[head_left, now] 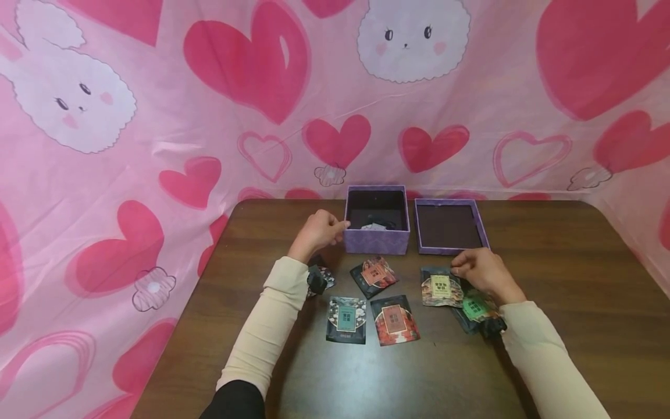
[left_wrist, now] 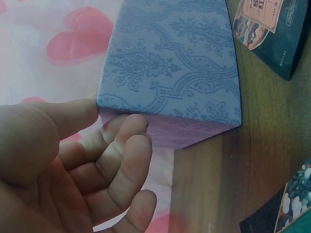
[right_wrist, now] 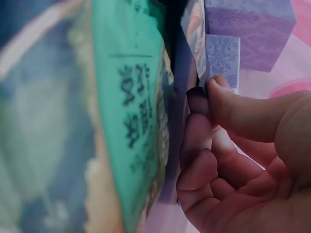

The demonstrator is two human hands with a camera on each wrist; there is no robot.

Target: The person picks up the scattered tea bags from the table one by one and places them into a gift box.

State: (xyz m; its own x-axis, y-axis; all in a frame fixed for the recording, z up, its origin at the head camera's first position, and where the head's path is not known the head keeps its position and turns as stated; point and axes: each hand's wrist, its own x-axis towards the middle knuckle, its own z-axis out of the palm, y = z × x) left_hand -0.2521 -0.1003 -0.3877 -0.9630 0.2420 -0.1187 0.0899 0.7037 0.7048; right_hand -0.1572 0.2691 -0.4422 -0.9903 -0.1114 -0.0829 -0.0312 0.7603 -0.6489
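Your left hand (head_left: 316, 233) is touching the near left corner of the open purple box (head_left: 377, 241); fingers (left_wrist: 121, 160) are loosely bent and slightly apart against its side wall, thumb on the patterned face, not closing round anything. The box is sitting at the table's (head_left: 576, 326) far edge, middle, with some small dark and white items inside, too small to tell. Its purple lid (head_left: 451, 228) is lying upturned just beside it on the right, not touching.

Your right hand (head_left: 484, 270) is resting just in front of the lid's near edge, thumb and fingertips (right_wrist: 199, 104) pinching the top edge of the yellow-label packet (head_left: 441, 289). The green-label packet (head_left: 473, 308) is lying partly under your right wrist, overlapping the yellow one.

More packets are lying flat nearer you: a pink-label packet (head_left: 373, 274) just in front of the box, tilted; a red-label packet (head_left: 395, 320) nearer still; a teal-label packet (head_left: 346, 320) just beside it on the left. A dark packet (head_left: 325, 278) is sitting mostly hidden under your left wrist.

Both sleeves are cream. A pink cloth with hearts and bunnies (head_left: 251, 70) is hanging behind and round the table.
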